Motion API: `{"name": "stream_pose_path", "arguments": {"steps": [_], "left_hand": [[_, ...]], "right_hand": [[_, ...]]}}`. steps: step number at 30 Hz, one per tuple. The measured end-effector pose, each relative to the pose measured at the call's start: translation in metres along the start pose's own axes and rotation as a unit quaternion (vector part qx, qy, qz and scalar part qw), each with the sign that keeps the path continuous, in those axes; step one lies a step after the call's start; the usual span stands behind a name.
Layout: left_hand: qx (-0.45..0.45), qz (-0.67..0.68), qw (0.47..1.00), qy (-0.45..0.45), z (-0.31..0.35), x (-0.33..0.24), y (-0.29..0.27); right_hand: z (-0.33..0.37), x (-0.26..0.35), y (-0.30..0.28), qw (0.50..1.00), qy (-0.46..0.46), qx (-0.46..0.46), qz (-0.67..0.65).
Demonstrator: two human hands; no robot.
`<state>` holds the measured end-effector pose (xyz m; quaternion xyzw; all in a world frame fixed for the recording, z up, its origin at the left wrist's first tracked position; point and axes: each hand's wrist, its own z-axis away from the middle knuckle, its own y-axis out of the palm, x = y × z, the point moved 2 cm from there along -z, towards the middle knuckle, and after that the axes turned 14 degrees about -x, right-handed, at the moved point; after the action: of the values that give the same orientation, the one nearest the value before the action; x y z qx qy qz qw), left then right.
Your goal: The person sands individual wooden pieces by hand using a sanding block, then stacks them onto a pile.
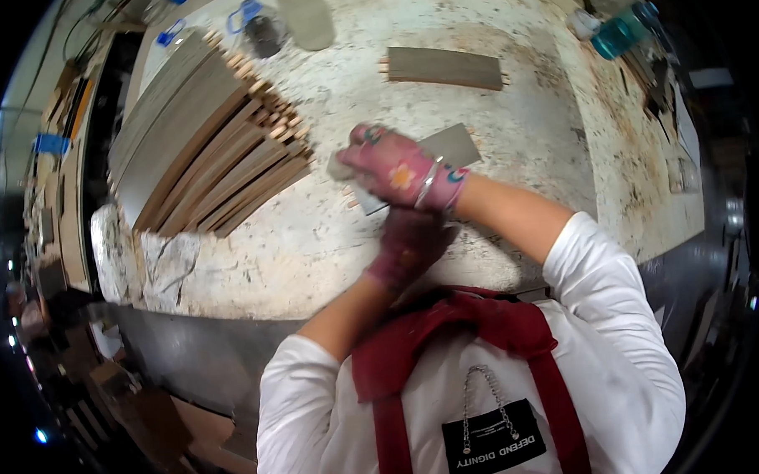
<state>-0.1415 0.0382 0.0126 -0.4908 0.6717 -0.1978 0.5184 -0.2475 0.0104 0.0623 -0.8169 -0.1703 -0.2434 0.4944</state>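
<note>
My right hand [394, 165], in a pink glove with a flower pattern, is over a grey board [453, 146] on the worktable. Its fingers are curled closed around a pale grey, rag-like piece [339, 167] that shows at the fingertips. My left hand [410, 246], in a dark maroon glove, is just below the right wrist, at the near side of the board. The left fingers are shadowed and partly hidden, so their grip does not show. Light wooden dowel ends [351, 202] stick out at the board's left end.
A stack of grey-brown boards [179, 135] with dowel ends stands at the left of the whitish, stained worktable [526, 123]. Farther back lies another dowelled board [445, 67]. Bottles stand around the far side: a clear one [264, 34] and a teal one [625, 31].
</note>
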Motion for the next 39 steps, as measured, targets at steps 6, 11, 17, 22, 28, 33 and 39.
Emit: {"name": "stream_pose_path", "arguments": {"steps": [6,11,17,22,28,33,39], "left_hand": [[-0.053,-0.106,0.992,0.042,0.001,-0.009,-0.021],[0.104,0.021,0.990,-0.093,-0.024,0.008,-0.033],[-0.023,-0.162,0.986,0.027,-0.034,0.048,-0.053],[0.022,-0.219,0.975,0.035,-0.042,0.008,-0.069],[0.096,-0.076,0.992,0.029,-0.010,-0.028,-0.076],[0.013,-0.079,0.994,0.081,-0.009,0.000,-0.057],[0.018,0.038,0.998,0.048,-0.006,0.021,-0.042]], "right_hand": [[0.043,-0.040,-0.044,0.985,0.148,0.024,0.082],[0.089,-0.113,-0.137,0.943,0.243,-0.061,0.221],[0.144,-0.112,-0.180,0.922,0.334,-0.188,0.048],[0.177,-0.107,-0.164,0.880,0.359,-0.287,-0.120],[0.220,-0.083,-0.138,0.833,0.377,-0.336,-0.225],[0.215,-0.045,-0.123,0.844,0.410,-0.292,-0.184],[0.203,-0.035,-0.105,0.873,0.367,-0.287,-0.143]]}}
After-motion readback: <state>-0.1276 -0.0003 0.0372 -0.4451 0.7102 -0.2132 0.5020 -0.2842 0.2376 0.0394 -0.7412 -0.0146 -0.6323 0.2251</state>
